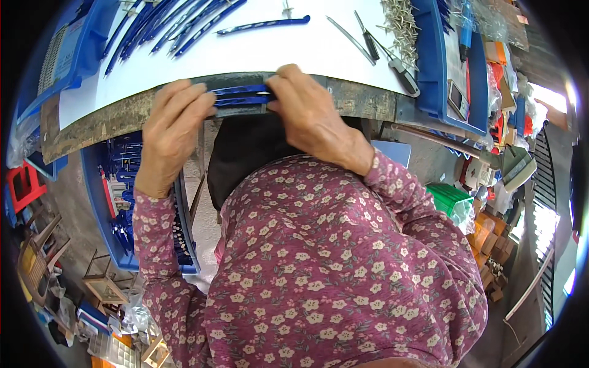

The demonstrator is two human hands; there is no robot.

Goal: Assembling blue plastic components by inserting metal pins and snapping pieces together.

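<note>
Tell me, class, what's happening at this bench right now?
A person in a floral top holds a pair of blue strips at the table edge, left hand on one end and right hand on the other. More blue strips lie fanned on the white tabletop, one strip apart from them. A pile of metal pins and a screwdriver sit to the right. A blue crate stands below.

The person wears a long-sleeved top of plum-purple cloth printed all over with small cream flowers with tan centres. The sleeves (pixel 153 221) reach down to both wrists, where the cuffs sit snug. The left hand (pixel 175 119) and right hand (pixel 310 113) are bare, with no gloves, rings or watch showing.
</note>
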